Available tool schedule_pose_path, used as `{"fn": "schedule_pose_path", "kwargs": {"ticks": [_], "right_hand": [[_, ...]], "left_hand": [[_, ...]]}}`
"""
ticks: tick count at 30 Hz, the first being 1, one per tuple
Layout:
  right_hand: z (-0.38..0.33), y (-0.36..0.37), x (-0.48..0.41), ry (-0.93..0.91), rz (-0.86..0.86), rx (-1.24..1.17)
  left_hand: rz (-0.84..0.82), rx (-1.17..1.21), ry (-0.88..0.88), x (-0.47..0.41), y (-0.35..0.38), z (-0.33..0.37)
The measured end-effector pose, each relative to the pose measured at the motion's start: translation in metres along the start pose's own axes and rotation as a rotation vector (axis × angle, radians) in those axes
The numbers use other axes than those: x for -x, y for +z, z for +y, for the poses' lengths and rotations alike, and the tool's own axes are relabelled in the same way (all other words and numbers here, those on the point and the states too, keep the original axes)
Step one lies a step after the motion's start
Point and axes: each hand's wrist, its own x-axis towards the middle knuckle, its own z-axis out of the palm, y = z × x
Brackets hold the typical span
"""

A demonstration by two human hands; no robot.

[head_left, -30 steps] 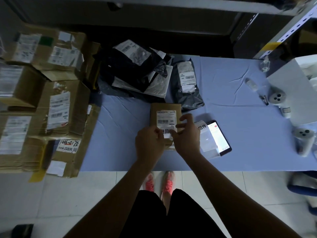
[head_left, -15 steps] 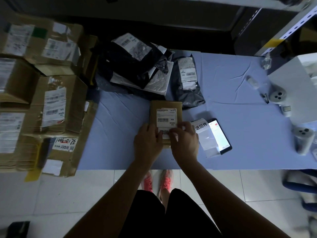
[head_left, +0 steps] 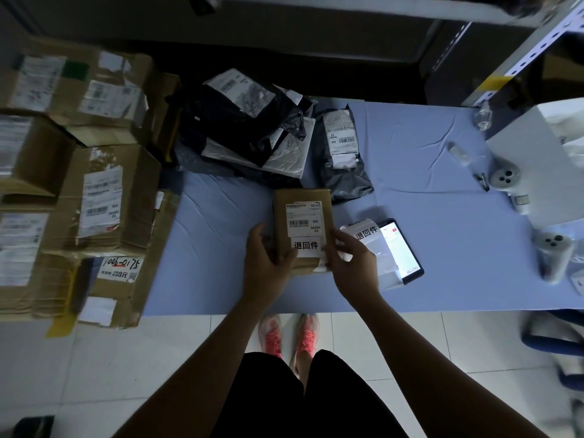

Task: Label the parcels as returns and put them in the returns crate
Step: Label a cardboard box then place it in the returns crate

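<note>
A small brown cardboard parcel lies on the blue table in front of me. It carries a shipping label and, just below that, a white returns sticker with black characters. My left hand grips the parcel's lower left edge, thumb on top. At the parcel's lower right edge, my right hand touches it with fairly straight fingers. A strip of further returns stickers lies just right of the parcel. I cannot pick out a returns crate.
A lit phone lies beside the sticker strip. Black and grey mailer bags are heaped behind the parcel, one grey bag apart. Stacked cardboard boxes line the left. A white box and grey cylinders stand right.
The returns sticker, earlier under my fingers, now lies flat and uncovered on the parcel. My right hand has slid off to the parcel's right edge. My left hand has stayed at the left edge.
</note>
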Motion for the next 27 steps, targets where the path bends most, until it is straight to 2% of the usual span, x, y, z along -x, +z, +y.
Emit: {"fn": "schedule_pose_path", "kwargs": {"ticks": [3,8,11,16,22,27], "right_hand": [[0.000,-0.002,0.001,0.063,-0.059,-0.031],[-0.003,0.000,0.006,0.019,-0.094,-0.059],[-0.013,0.000,0.014,-0.015,-0.098,-0.078],[-0.032,0.003,0.036,-0.124,-0.143,-0.122],[-0.067,0.023,0.086,-0.313,-0.295,-0.135],[-0.102,0.055,0.151,-0.384,-0.456,-0.184]], "left_hand": [[-0.120,0.069,-0.098,0.001,-0.004,-0.005],[-0.198,0.079,-0.069,0.004,-0.011,-0.004],[-0.189,0.095,-0.067,0.012,-0.022,0.000],[-0.085,0.119,-0.020,0.045,-0.050,0.010],[0.176,0.132,-0.040,0.124,-0.103,0.025],[0.377,0.162,-0.103,0.204,-0.163,0.029]]}}
